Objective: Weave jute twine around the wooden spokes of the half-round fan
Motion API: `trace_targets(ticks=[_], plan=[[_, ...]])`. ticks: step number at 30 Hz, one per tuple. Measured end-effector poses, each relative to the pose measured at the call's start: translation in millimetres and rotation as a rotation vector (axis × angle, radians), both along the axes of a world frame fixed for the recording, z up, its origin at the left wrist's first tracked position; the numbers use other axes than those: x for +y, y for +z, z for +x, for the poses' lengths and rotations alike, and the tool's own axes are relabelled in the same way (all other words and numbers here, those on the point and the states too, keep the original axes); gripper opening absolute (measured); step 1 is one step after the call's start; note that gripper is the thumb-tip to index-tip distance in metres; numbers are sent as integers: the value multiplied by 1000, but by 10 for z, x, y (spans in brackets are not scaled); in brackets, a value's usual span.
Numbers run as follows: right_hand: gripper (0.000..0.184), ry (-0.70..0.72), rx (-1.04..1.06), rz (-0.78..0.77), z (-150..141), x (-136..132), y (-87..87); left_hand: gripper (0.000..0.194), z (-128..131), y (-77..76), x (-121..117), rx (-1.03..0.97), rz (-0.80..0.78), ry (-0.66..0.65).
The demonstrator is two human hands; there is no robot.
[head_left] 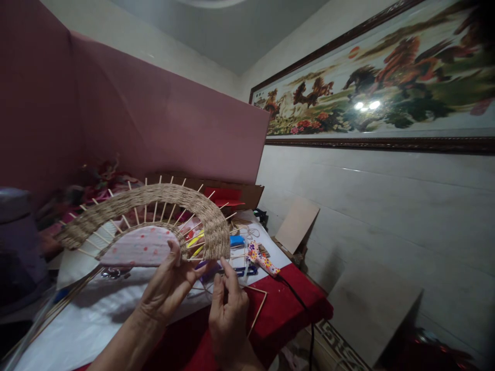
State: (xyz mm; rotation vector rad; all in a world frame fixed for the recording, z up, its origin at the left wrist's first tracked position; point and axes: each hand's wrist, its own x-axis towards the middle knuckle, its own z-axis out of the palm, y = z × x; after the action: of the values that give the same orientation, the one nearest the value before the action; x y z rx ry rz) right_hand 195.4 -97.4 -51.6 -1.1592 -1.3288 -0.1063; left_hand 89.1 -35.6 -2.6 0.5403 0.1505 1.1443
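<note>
My left hand (169, 283) grips a half-woven basket piece (154, 203): a pink dotted base (139, 249) with thin wooden spokes fanning out and a band of tan cord woven across them. It is held up above the table, tilted on its side. My right hand (228, 309) is just below the weave's right end, fingers pinched on a thin strand or stick (257, 309) that bends down over the red cloth.
A table with a white sheet (96, 314) and red cloth (286, 314) carries a dotted glue gun (263, 259) with black cord, a blue object (236, 240) and an open cardboard box (235, 193). Loose sticks (58, 306) lie left. A pink partition and tiled wall with a large painting (386, 77) stand behind.
</note>
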Motion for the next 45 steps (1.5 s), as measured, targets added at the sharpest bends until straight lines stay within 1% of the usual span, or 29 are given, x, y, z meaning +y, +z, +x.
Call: trace_targets(ticks=[3, 7, 10, 15, 18, 22, 26, 30, 33, 37, 40, 45], plan=[[35, 9, -15, 0, 7, 1, -1, 35, -10, -16, 2, 15, 4, 0], [33, 18, -28, 13, 18, -9, -8, 37, -14, 3, 2, -18, -37, -48], [31, 51, -3, 18, 17, -23, -11, 35, -4, 18, 1, -38, -48, -67], [25, 98, 140, 26, 26, -26, -57, 36, 0, -13, -8, -19, 21, -104], [23, 92, 160, 15, 50, -26, -101, 39, -7, -48, -9, 7, 72, -106], [27, 42, 231, -26, 63, -41, -135, 40, -3, -69, -13, 31, 132, -113], [31, 25, 300, -35, 74, -47, -166, 42, 15, -48, -42, 55, 184, -115], [33, 17, 285, -74, 124, -47, -214, 41, 22, -21, -66, 77, 191, -93], [36, 22, 287, -101, 152, -55, -233, 39, 22, -31, -58, 81, 194, -79], [37, 9, 291, -85, 139, -63, -219, 41, 19, -65, -45, 74, 213, -88], [35, 11, 275, -78, 133, -63, -205, 41, 13, -63, -54, 72, 217, -94], [33, 34, 161, -142, 213, -72, -169, 39, 6, -46, -39, 76, 209, -70]])
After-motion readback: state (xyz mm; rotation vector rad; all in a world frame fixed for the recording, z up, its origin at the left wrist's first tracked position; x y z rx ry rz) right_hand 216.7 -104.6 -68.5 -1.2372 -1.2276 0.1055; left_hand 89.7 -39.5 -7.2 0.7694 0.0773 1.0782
